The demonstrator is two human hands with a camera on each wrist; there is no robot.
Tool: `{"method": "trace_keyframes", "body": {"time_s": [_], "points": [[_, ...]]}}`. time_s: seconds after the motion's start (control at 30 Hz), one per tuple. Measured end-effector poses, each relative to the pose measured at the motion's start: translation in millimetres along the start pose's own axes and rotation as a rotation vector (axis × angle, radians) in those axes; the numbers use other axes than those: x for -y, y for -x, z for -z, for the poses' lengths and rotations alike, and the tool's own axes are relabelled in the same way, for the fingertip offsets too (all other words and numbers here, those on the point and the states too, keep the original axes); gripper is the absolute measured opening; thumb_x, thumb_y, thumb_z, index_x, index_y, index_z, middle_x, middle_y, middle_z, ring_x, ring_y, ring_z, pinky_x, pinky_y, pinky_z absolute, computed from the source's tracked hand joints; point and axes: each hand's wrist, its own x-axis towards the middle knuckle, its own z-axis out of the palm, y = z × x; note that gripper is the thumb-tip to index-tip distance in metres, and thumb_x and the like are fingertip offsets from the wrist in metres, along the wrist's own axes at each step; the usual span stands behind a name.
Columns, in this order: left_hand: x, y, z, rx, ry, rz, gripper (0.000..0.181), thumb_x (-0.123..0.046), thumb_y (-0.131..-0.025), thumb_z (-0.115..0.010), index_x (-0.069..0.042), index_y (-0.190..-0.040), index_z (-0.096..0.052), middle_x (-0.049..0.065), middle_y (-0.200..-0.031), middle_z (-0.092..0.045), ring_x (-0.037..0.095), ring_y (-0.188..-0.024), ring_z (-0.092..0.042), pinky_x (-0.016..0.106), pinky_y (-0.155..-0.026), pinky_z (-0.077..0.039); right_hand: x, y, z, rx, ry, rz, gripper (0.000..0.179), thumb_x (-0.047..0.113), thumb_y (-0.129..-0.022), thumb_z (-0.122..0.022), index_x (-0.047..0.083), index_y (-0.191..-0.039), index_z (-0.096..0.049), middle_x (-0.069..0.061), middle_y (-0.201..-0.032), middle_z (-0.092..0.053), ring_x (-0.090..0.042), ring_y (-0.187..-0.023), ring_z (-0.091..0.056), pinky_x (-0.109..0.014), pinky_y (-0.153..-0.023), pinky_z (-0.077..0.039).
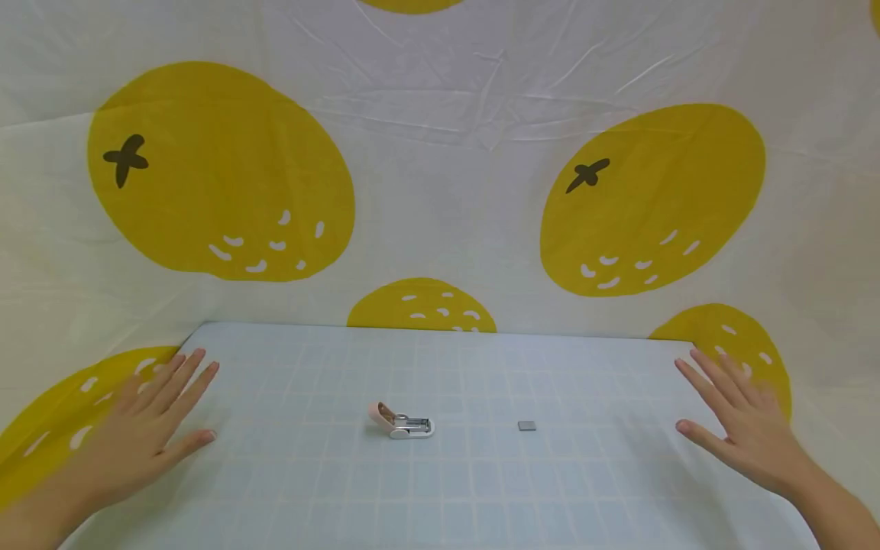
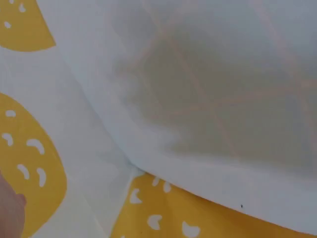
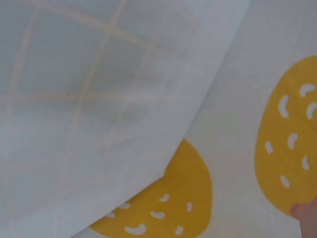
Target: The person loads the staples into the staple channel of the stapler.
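A small stapler (image 1: 402, 422) lies on the table, its pink top tilted up to the left and its metal channel exposed above a white base. To its right is a small flat grey piece (image 1: 526, 425), which looks like a block of staples. Over the table's left edge, my left hand (image 1: 154, 428) is held with fingers spread, touching neither object. My right hand (image 1: 749, 431) is spread likewise at the right edge, nearer the grey piece. Each wrist view catches only a sliver of hand; the stapler and grey piece are out of sight there.
The table (image 1: 330, 481) wears a pale blue cloth with a white grid. Behind it and at its sides hangs a white sheet (image 1: 447, 191) printed with large yellow fruit. Shadows of the hands fall near both side edges.
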Motion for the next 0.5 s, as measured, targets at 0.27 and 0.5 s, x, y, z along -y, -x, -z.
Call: {"method": "trace_keyframes", "body": {"time_s": [0.27, 0.5], "points": [[-37.3, -22.0, -5.6, 0.053, 0.233, 0.153, 0.079, -0.033, -0.085, -0.067, -0.017, -0.149, -0.024, 0.018, -0.136, -0.046, 0.039, -0.113, -0.049, 0.048, -0.099, -0.034, 20, -17.0, -5, -0.103, -0.22, -0.03, 0.064, 0.012, -0.074, -0.078, 0.015, -0.132, -0.052, 0.01, -0.126, -0.052, 0.006, -0.116, -0.038, -0.011, -0.094, -0.034], [-72.1, -38.3, -16.3, 0.097, 0.447, 0.261, 0.06, -0.034, -0.086, -0.067, -0.016, -0.138, -0.043, 0.008, -0.13, -0.052, 0.021, -0.099, -0.058, 0.045, -0.077, -0.05, 37, -29.3, -19, -0.04, -0.453, -0.049, 0.042, 0.003, -0.08, -0.072, 0.005, -0.12, -0.06, 0.023, -0.11, -0.056, 0.007, -0.091, -0.053, -0.007, -0.076, -0.043]]}}
